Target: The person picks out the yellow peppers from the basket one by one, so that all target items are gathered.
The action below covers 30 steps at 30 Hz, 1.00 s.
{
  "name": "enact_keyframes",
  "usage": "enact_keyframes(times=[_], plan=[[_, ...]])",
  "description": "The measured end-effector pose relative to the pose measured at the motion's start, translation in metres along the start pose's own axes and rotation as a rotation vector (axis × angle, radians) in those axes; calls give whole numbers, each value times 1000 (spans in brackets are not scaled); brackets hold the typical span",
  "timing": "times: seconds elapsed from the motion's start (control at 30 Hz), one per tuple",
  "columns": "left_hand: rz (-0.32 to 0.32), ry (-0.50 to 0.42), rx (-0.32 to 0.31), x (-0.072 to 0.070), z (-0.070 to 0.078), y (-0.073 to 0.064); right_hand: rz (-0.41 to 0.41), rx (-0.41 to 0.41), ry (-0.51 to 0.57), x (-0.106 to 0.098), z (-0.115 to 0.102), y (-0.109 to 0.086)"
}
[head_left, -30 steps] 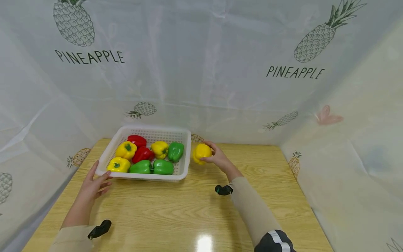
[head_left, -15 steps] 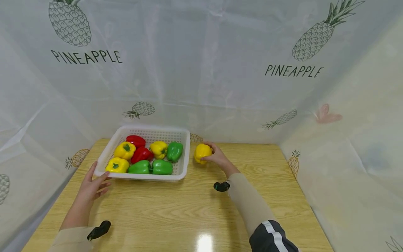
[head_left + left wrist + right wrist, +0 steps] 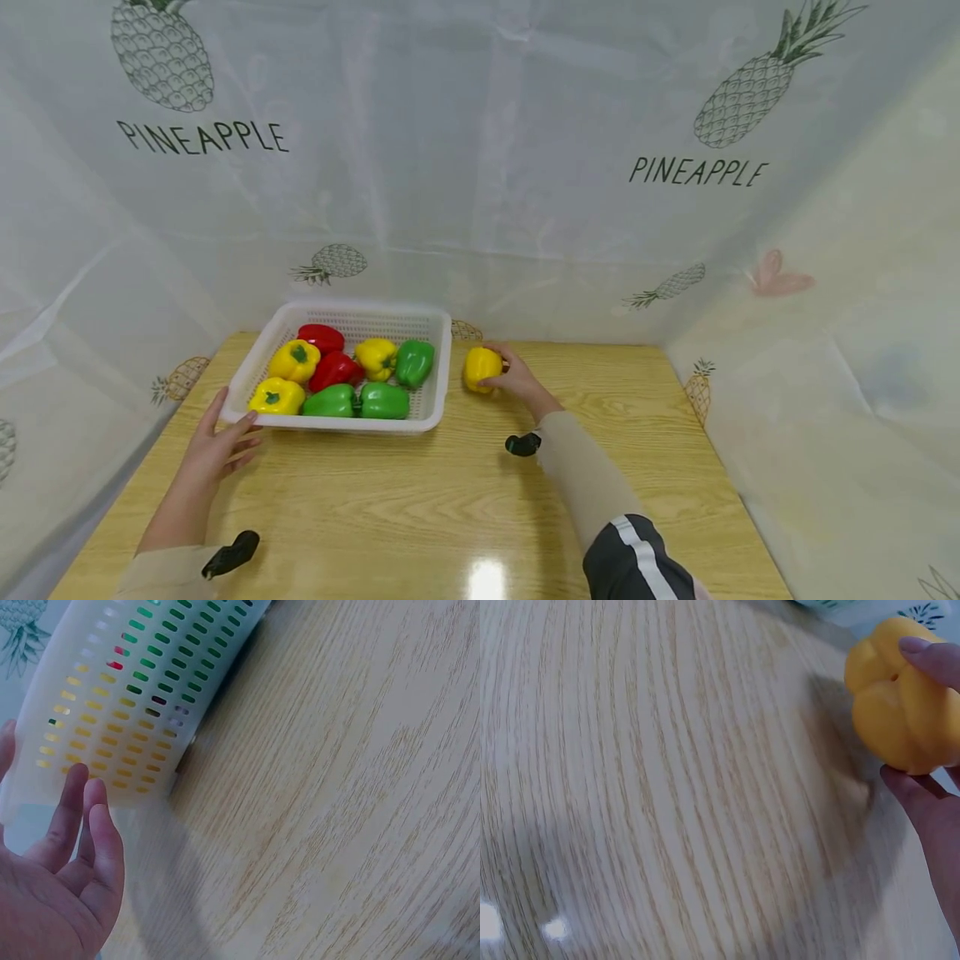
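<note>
Tabletop (image 3: 390, 508): right grip (image 3: 517, 379) now holds yellow pepper (image 3: 481, 370) farther from basket (image 3: 337, 424); left grip (image 3: 212, 450) uncurled

– How much of the held pepper (image 3: 478, 368) can you see?
– Only part. The right grip (image 3: 519, 380) covers some of its right side from the head camera, and the right wrist view's edge crops both.
– And the left grip (image 3: 56, 904)?
– Cut off at the left and bottom in its own wrist view.
– The basket (image 3: 169, 652)?
– It runs out past the top there, and the other peppers (image 3: 330, 401) show through as mere colours.
– That blue patch (image 3: 892, 379)?
– Too blurred to tell.
– The worktop (image 3: 375, 508)?
– Its near edge falls outside the head view.
</note>
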<state>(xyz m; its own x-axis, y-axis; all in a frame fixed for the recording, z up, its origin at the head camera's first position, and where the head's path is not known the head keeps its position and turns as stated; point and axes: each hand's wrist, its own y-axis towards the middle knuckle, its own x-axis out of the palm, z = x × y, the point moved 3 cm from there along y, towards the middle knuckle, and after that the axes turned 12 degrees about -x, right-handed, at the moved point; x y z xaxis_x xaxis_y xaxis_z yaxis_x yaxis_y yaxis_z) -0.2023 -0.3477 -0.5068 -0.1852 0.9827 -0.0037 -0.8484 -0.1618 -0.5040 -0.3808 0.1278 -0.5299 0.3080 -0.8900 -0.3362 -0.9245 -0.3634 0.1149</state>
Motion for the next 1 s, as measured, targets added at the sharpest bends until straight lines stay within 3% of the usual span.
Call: enact_keyframes(times=[0.33,0.63,1.0], plan=[[-17,-17,15,0,1,-3,23,3,-4,3,9,1],[-11,-14,18,0,0,0,-6,10,-3,6,6,1],[-4,-19,12,-1,-1,2,21,41,35,9,5,0]])
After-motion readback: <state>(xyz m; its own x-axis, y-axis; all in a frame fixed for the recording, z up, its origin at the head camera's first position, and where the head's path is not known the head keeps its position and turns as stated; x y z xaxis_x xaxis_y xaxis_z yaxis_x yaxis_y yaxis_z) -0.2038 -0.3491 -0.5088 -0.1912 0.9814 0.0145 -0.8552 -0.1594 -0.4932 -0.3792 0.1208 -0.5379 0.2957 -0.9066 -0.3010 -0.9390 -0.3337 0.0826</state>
